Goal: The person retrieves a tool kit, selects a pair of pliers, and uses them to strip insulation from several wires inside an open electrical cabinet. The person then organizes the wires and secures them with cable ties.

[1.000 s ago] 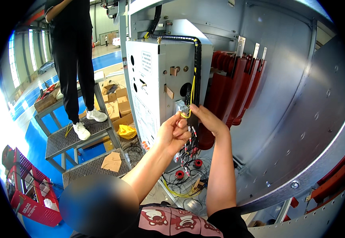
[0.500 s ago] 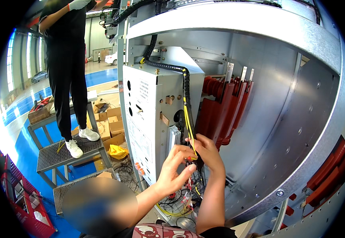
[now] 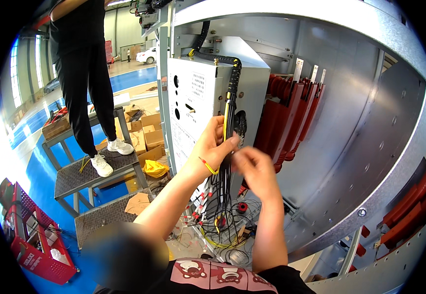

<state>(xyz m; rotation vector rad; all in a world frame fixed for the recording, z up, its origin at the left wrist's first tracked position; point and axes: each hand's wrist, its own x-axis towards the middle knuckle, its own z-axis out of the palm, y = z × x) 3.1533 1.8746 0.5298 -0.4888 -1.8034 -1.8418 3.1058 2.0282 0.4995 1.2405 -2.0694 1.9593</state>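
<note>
A bundle of black wires with one yellow strand (image 3: 228,111) hangs down the side of a pale metal housing (image 3: 247,90). My left hand (image 3: 212,149) is closed round the bundle, thumb in front. The yellow wire's red-tipped end (image 3: 209,165) lies looped over that wrist. My right hand (image 3: 258,169) is just right of the bundle, blurred, with fingers bent into a pinch; what they hold cannot be made out. Below both hands the loose black wires (image 3: 225,183) fan out, several with red-and-white ends.
Dark red insulators (image 3: 289,120) stand to the right inside the metal cabinet (image 3: 343,122). Tangled wires (image 3: 237,240) lie below. On the left, a person in black (image 3: 88,93) stands on a metal step platform (image 3: 70,171), near cardboard boxes (image 3: 151,134) and a red tool cart (image 3: 41,255).
My left hand has moved up and now wraps the bundle. The right hand has shifted slightly right and blurs. The yellow wire end now crosses my left wrist. The view has shifted.
</note>
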